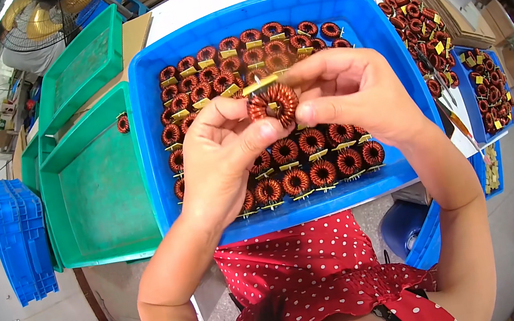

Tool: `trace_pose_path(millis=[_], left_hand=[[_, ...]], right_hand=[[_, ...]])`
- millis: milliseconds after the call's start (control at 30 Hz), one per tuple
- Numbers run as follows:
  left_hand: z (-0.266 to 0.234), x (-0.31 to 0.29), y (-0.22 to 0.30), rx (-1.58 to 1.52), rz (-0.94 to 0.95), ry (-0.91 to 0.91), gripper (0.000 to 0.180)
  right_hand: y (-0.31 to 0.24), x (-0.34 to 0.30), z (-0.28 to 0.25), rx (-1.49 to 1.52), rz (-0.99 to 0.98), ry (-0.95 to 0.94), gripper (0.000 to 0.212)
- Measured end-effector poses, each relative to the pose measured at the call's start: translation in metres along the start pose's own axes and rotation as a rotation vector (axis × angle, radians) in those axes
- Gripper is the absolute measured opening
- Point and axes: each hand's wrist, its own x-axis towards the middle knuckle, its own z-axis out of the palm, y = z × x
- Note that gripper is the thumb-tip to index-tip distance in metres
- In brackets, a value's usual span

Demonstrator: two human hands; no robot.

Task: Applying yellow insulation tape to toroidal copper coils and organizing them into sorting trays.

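Between my two hands, above a blue tray (406,169), is a copper-wound ring coil (286,101) with a yellow base plate (260,84) at its top edge. My left hand (218,146) pinches the coil's left side between thumb and fingers. On the other side, the thumb of my right hand (354,94) touches the coil while its fingers press at the plate's right end. Rows of similar coils (295,182) stand on yellow plates in the tray below. My hands hide part of these rows.
Green trays stand at the left; the nearer one (99,205) holds a single coil (123,123). Loose coils (416,21) are heaped at the right, beside a small blue bin (511,117) of more coils. Stacked blue crates (20,238) are at far left.
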Motion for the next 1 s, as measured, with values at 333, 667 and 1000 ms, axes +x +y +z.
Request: trace_pose_path(millis=[333, 667, 1000], left_hand=[[-0.004, -0.011, 0.003, 0.017, 0.063, -0.033, 0.030], [-0.008, -0.008, 0.000, -0.036, -0.040, -0.230, 0.048], [0.000, -0.013, 0.013, -0.164, -0.219, -0.231, 0.049]], right_hand=[[0.010, -0.007, 0.008, -0.222, -0.377, -0.042, 0.038], [0.011, -0.003, 0.008, -0.688, -0.718, -0.057, 0.035], [0.011, -0.007, 0.007, -0.354, -0.434, 0.030, 0.044]])
